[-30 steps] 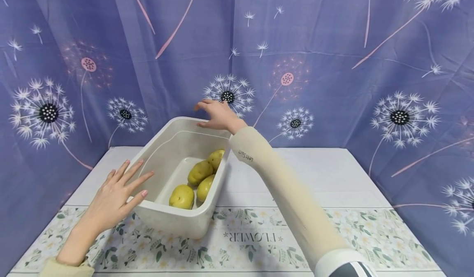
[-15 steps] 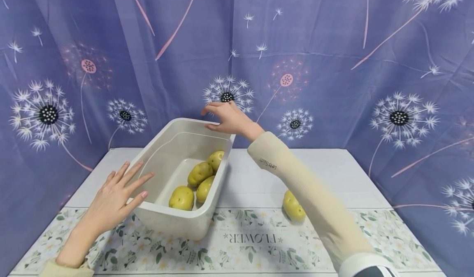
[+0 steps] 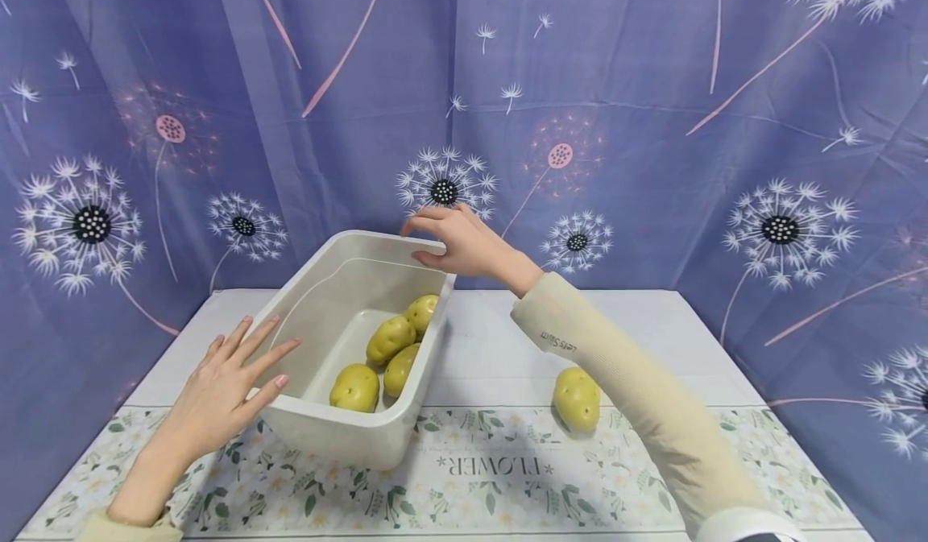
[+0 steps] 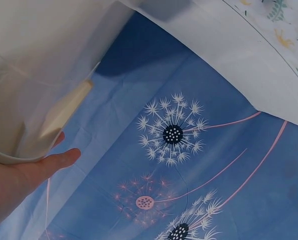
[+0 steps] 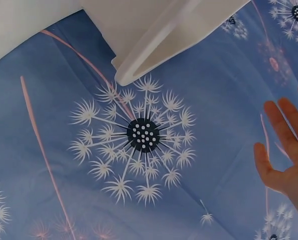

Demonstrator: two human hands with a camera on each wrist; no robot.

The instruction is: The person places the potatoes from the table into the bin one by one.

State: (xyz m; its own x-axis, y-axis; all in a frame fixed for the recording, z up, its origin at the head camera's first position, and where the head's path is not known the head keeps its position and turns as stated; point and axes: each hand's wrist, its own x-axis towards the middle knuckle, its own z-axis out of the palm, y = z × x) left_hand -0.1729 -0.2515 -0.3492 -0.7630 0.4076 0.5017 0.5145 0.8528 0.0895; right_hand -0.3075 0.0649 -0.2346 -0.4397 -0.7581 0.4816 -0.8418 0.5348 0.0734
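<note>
A white plastic bin (image 3: 290, 324) stands left of the middle in the head view, with several yellow-skinned potatoes (image 3: 391, 341) inside. At its near left corner, my left hand (image 3: 228, 381) has its fingers spread over the rim; the left wrist view shows this hand (image 4: 23, 185) against the bin's edge (image 4: 18, 159). My right hand (image 3: 467, 242) is at the far right corner, thumb and fingers apart and nothing between them. In the right wrist view a gap shows between the right hand (image 5: 289, 155) and the bin rim (image 5: 154, 45). Another potato (image 3: 577, 399) lies on the table to the right.
A white cloth with a floral band (image 3: 500, 494) covers the table (image 3: 616, 333). Purple-blue dandelion curtains (image 3: 616, 59) hang close behind and on both sides. My right forearm sleeve (image 3: 631, 389) stretches across the table's right side, near the lone potato.
My right hand has shifted right along the bin's far edge, and the forearm has swung right, uncovering the potato on the table. My left hand and the bin stay nearly where they were.
</note>
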